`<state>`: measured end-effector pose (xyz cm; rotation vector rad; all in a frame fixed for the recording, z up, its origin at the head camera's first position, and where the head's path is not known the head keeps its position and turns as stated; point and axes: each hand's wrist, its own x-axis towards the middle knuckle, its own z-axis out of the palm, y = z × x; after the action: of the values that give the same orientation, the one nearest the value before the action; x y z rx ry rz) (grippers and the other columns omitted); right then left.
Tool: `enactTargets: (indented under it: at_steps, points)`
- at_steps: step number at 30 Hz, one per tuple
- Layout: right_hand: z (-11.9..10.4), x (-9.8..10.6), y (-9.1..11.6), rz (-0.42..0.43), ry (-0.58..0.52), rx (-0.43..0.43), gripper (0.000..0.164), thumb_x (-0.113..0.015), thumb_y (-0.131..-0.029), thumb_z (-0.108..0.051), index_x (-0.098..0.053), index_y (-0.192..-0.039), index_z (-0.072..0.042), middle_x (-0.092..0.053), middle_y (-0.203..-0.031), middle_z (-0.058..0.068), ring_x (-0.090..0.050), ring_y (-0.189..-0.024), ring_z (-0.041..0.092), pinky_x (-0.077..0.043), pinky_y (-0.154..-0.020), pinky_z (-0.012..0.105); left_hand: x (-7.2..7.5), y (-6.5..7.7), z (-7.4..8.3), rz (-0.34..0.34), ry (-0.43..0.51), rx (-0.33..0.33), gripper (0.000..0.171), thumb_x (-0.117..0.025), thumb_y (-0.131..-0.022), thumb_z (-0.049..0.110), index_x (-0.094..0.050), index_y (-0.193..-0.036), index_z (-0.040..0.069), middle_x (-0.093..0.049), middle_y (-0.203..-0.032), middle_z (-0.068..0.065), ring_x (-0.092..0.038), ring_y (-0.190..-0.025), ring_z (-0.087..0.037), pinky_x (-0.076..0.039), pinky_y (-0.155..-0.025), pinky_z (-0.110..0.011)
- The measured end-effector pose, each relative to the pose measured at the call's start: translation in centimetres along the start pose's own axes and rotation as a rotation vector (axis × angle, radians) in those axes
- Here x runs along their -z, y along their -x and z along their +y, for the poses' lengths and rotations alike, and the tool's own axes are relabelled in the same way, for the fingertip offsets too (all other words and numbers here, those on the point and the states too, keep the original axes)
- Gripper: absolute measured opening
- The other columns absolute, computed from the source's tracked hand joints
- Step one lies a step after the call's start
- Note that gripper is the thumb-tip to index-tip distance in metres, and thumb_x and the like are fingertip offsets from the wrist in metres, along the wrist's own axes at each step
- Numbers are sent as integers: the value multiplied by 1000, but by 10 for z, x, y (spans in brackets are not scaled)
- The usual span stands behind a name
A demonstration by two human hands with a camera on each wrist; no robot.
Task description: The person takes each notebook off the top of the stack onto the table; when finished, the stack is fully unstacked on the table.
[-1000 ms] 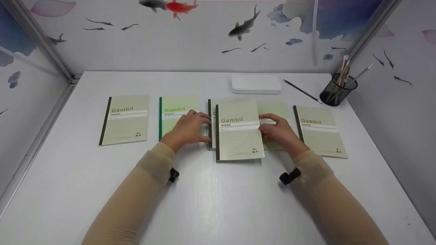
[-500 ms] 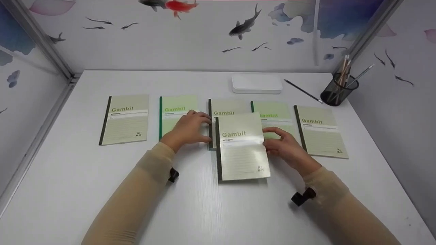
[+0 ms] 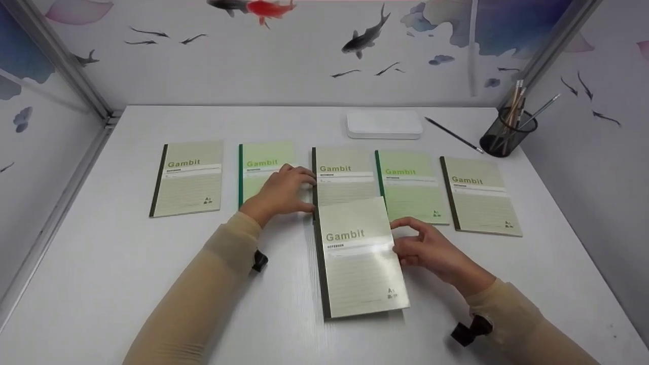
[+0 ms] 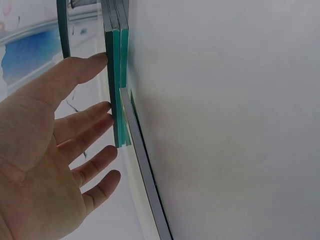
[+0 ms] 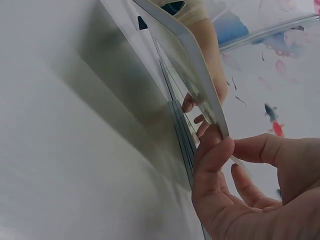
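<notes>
My right hand (image 3: 436, 248) pinches the right edge of a beige notebook (image 3: 361, 276) with a black spine, thumb against fingers. In the right wrist view this notebook (image 5: 192, 65) is tilted and raised off the table, its shadow below. Its upper end overlaps another beige notebook (image 3: 346, 185), the top of a small stack in the middle of the row. My left hand (image 3: 284, 192) rests its fingertips at that stack's spine side, fingers spread in the left wrist view, where the stacked spines (image 4: 117, 75) show dark and green. A green notebook (image 3: 266, 154) lies partly hidden behind this hand.
A beige notebook (image 3: 187, 187) lies at the far left. To the right are a green notebook (image 3: 413, 195) and another beige notebook (image 3: 481, 203). Behind stand a white case (image 3: 384, 125), a loose pencil (image 3: 454, 135) and a black mesh pen cup (image 3: 507, 137) holding several pencils.
My right hand has drawn the beige notebook toward the table's front, off most of the stack, uncovering the stack's top cover and the green notebook beside it. My left hand has stayed put.
</notes>
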<state>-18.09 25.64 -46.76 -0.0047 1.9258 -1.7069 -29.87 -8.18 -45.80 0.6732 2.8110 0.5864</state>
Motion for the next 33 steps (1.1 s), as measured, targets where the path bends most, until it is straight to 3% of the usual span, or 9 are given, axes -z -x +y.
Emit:
enactTargets:
  at_steps: [4, 9, 19, 27, 33]
  points:
    - [2, -3, 7, -71, 31, -11, 48, -68, -95, -5, -43, -136, -4, -77, -101, 9, -69, -83, 16, -59, -74, 29, 0, -1, 1, 0, 1, 4, 63, -87, -82, 42, -68, -135, 14, -56, -150, 3, -43, -138, -27, -38, -116, -47]
    - [7, -6, 10, -99, 53, -42, 43, -67, -93, -3, -44, -130, -3, -76, -102, 13, -71, -81, 19, -62, -75, 33, 0, -1, 1, 3, 5, 11, 62, -87, -82, 41, -69, -135, 13, -56, -150, 2, -44, -137, -27, -39, -116, -48]
    - [1, -16, 13, 24, 308, -69, 54, -75, -84, -5, -49, -131, 2, -74, -89, 12, -72, -71, 20, -63, -68, 37, -1, -1, 3, -5, 6, 32, 63, -87, -81, 42, -68, -135, 14, -56, -150, 4, -44, -136, -26, -38, -116, -46]
    - [-6, -29, 14, 117, 520, -39, 67, -79, -81, -3, -45, -138, -7, -70, -84, 9, -71, -65, 20, -61, -62, 35, -1, -2, 2, -8, 6, 46, 63, -87, -82, 42, -68, -136, 16, -56, -150, 5, -42, -139, -25, -37, -118, -46]
    - [-11, -34, 13, 140, 620, -70, 70, -80, -79, -1, -45, -140, -7, -69, -79, 7, -68, -60, 19, -59, -59, 33, -2, -2, 3, -9, 5, 56, 63, -87, -82, 41, -68, -136, 17, -55, -150, 5, -42, -139, -25, -37, -118, -46]
